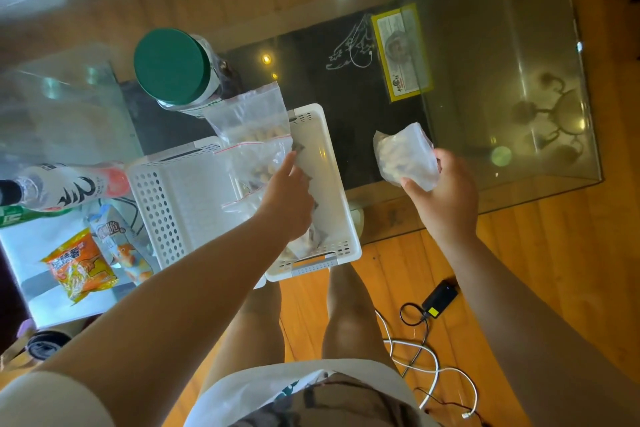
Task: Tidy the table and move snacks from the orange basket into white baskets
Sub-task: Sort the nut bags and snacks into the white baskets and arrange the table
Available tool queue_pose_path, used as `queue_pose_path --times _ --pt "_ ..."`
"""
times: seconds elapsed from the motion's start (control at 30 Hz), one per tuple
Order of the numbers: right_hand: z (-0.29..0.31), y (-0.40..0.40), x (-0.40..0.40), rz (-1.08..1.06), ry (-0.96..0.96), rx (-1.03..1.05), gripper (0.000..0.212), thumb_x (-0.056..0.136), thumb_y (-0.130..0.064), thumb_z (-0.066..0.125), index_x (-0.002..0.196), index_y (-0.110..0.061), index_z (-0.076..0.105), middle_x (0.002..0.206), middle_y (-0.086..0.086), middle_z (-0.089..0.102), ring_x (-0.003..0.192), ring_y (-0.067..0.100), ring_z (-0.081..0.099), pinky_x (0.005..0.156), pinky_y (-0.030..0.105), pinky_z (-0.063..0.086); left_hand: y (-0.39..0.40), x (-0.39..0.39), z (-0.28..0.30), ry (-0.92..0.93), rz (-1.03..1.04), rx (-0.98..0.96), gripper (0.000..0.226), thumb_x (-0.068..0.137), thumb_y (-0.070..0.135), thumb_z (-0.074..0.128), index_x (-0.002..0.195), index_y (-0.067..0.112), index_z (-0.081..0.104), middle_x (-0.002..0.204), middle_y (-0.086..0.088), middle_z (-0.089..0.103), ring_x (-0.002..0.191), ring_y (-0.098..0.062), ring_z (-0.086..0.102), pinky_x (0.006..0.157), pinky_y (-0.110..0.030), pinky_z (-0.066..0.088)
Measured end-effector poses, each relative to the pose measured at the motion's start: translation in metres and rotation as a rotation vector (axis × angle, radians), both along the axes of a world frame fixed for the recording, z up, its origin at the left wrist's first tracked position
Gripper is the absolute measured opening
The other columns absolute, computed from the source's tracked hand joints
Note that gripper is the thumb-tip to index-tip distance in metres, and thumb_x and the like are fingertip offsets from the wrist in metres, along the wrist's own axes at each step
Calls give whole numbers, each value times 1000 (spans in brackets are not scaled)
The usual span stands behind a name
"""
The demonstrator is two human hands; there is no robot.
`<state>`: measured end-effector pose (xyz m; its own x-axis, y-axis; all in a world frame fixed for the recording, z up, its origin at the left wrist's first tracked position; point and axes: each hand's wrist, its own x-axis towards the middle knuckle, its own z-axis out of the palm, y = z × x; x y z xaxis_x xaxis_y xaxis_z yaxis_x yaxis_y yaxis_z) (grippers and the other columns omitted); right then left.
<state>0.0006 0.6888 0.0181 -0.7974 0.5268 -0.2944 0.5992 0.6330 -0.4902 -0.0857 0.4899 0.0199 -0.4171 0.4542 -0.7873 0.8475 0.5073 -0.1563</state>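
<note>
right hand point(446, 198) gripping snack bag point(405, 156), contents unclear

I stand in a home, most likely a living room. Under my bare legs runs a warm wooden plank floor point(554, 253), and before me sits a low glass worktop point(502, 55) of the coffee-table kind, its surface mirroring a branched chandelier point(550, 114) at about two o'clock. Household snacks lie around it: an orange snack packet point(78, 267) at eight o'clock, a jar with a green lid point(169, 62) at eleven. A black charger point(440, 296) with tangled white cable point(433, 357) trails across the floor at five o'clock.
</note>
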Motion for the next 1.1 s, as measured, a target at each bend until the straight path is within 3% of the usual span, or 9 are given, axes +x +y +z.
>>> queue_pose_path --times 0.1,0.2,0.33,0.43,0.57,0.7,0.9,1.1 --pt "-14 -2 -2 -20 -45 -10 32 87 -32 61 102 -4 61 96 12 65 79 18 61 58 14 39 -5 -1 3 1 -2 29 44 97 31 38 136 10 41 148 -5 37 142 -25 22 118 -45 1" --pt "-10 -4 -8 -26 -1 -96 27 91 -29 55 74 -8 54 66 1 53 55 3 42 50 13 24 -12 2 3 9 -31 49 46 97 41 39 137 19 37 146 0 40 142 -26 24 119 -50 7" --pt "26 -18 -7 -14 103 -278 33 92 -23 54 62 -23 40 56 -13 40 52 -1 46 45 5 29 -14 5 4 45 -74 60 47 96 45 42 136 21 41 145 1 43 142 -26 24 119 -52 2" --pt "58 -35 -1 -12 157 -467 37 93 -17 53 62 -28 37 51 -17 46 48 -4 42 44 4 28 -15 7 1 72 -112 38 49 96 46 41 139 22 37 147 1 40 143 -27 22 118 -53 -1" --pt "71 -60 6 -25 162 -630 30 89 -28 51 62 -21 41 49 -9 43 47 3 39 44 9 28 -16 7 2 73 -172 -2 53 96 50 35 143 27 32 151 2 34 145 -28 17 115 -54 -6" --pt "54 -86 6 23 143 -587 40 92 -17 55 60 -27 34 48 -10 29 45 3 39 44 10 26 -17 6 4 68 -190 -23 49 95 50 36 139 30 40 148 3 39 143 -28 22 115 -54 -6" --pt "11 -107 -2 10 62 -533 33 94 -21 51 67 -32 36 56 -16 35 55 -13 50 47 5 36 -18 5 2 72 -169 -16 48 94 45 45 138 25 43 148 1 41 143 -28 23 115 -52 -6" --pt "-11 -108 -9 9 35 -578 34 93 -23 52 65 -33 36 54 -14 37 51 -12 47 47 4 34 -17 6 -1 67 -176 2 46 93 45 44 134 25 48 143 1 46 140 -29 29 116 -52 -2"
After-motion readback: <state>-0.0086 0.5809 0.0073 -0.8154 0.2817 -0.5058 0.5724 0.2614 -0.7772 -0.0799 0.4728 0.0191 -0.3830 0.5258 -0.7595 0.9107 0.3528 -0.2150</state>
